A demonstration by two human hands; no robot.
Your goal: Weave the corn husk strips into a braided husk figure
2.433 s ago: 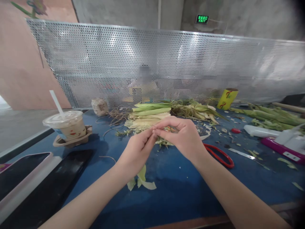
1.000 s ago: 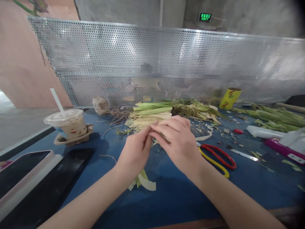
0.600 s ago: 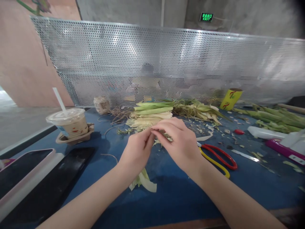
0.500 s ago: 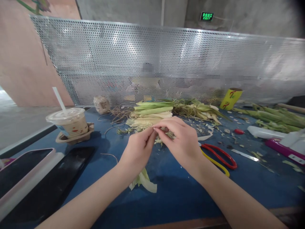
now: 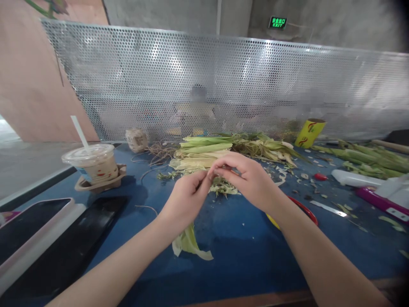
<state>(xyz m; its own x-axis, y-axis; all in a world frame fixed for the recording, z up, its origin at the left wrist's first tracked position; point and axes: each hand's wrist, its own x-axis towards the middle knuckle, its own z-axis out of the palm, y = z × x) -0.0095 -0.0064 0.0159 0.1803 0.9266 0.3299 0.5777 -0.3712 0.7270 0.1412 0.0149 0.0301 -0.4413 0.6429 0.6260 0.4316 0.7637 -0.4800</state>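
Probably I'm midway: my left grip (image 5: 185, 196) curls closed, seemingly on the pale-green leafy husk (image 5: 190, 243) hanging toward the blue table's (image 5: 236, 247) near edge; my right grip (image 5: 251, 181) pinches tightly beside it, contents hidden; flat green-and-cream husks (image 5: 204, 150) lie unworked toward the far edge.

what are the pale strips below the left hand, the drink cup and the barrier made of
Pale strips: probably corn husk, matte, thin and curling.
Drink cup: likely glossy clear plastic; the drink shows through.
Barrier: probably metal, shiny, evenly perforated.
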